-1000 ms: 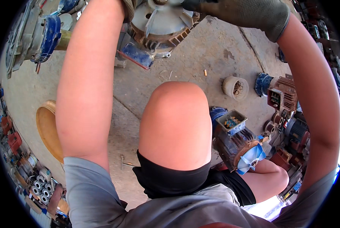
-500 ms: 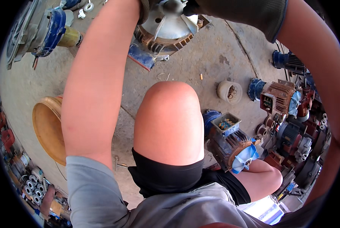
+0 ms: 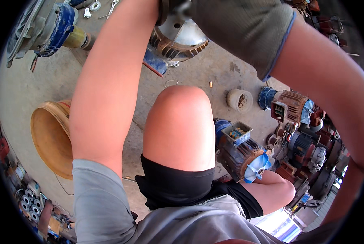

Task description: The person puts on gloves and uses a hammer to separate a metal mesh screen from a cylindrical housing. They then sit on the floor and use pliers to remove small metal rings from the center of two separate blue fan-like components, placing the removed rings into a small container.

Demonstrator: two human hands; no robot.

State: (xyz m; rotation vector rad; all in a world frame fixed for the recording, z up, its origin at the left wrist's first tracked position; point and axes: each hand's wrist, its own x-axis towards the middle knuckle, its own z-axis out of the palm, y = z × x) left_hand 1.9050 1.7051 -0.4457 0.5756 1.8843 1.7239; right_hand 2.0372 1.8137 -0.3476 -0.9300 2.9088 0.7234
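Observation:
At the top edge stands an electric motor with a rusty finned rim and a silvery fan facing up. My left hand, in a dark glove, is at the fan's left side, mostly hidden beyond my forearm and the picture's edge. From the right my right hand reaches over the fan in a dark grey-green glove with a blue-edged cuff. A blurred shiny piece shows between the hands at the fan's hub. The fingers of both hands are cut off or smeared, so their grip is hidden.
A blue plate lies by the motor. Right of my knee are a fan-ended motor, a rusty motor and a white tub with small rings. A yellow bucket lies tipped at left, below a blue-flanged machine part.
My right hand has swung left and lower in the picture, covering more of the fan's right side. My left forearm has shifted slightly right. The view has turned a little.

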